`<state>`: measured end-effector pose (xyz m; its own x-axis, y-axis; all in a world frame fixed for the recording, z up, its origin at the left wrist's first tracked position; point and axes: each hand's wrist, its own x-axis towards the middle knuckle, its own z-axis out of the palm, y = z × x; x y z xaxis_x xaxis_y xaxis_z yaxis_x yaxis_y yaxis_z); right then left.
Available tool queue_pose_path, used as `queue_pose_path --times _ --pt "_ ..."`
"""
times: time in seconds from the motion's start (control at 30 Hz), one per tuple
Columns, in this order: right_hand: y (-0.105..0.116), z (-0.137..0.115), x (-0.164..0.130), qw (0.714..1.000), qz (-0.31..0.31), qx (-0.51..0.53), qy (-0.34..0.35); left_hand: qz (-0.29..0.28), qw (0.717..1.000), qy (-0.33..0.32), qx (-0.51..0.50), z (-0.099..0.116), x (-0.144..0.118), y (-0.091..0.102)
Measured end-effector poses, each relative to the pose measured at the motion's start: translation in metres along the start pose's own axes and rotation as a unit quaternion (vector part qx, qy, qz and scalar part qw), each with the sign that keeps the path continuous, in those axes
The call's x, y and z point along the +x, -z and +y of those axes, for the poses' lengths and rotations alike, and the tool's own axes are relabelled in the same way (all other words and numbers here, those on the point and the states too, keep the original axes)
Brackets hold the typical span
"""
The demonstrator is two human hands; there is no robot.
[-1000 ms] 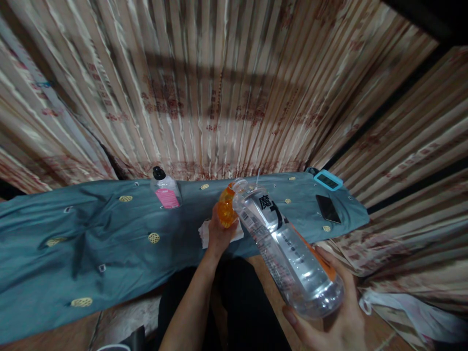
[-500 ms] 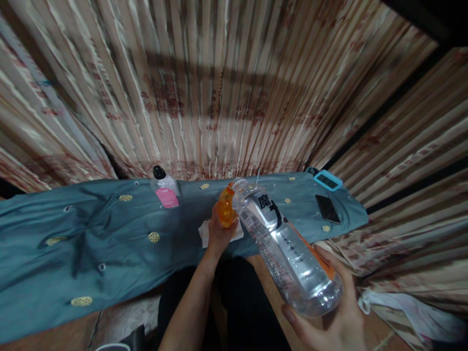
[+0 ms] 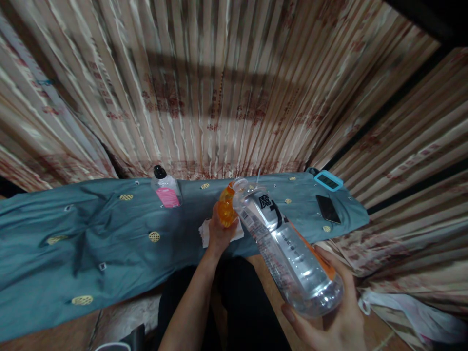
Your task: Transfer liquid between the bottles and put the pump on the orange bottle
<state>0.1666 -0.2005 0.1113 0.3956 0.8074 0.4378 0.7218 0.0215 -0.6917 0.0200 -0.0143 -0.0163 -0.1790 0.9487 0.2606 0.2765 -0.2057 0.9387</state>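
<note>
My left hand [image 3: 220,233] is wrapped round a small orange bottle [image 3: 227,208], held over the cloth-covered surface. In my right hand [image 3: 338,312] lies a large clear plastic bottle [image 3: 288,248] with a silver, black and orange label, gripped near its base. It is tilted so that its mouth points up and left, meeting the top of the orange bottle. Whether the two mouths touch or only overlap in view, I cannot tell. A white tissue [image 3: 205,234] lies beneath my left hand, partly covered by it.
A bottle with a black cap and pink label [image 3: 168,195] stands on the teal cloth [image 3: 120,224]. To the right lie a black phone [image 3: 328,208] and a blue-framed digital clock [image 3: 328,180]. Patterned curtains [image 3: 226,97] hang behind. A white plastic bag [image 3: 413,309] is at lower right.
</note>
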Motion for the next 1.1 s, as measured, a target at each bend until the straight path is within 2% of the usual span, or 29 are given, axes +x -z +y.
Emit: queue_pose_path --times 0.4,0.77,1.1 --pt "0.0009 0.0037 0.0018 1.000 -0.007 -0.001 0.026 -0.006 1.000 -0.002 -0.001 -0.0013 0.0004 0.0008" --pt "0.0010 0.0020 0.0012 1.000 -0.007 0.008 0.005 -0.003 1.000 -0.004 -0.002 -0.0028 0.0005 -0.0002" --pt "0.0013 0.0030 0.0018 1.000 -0.005 -0.009 0.017 -0.003 1.000 -0.003 -0.003 -0.0029 0.0002 -0.0001"
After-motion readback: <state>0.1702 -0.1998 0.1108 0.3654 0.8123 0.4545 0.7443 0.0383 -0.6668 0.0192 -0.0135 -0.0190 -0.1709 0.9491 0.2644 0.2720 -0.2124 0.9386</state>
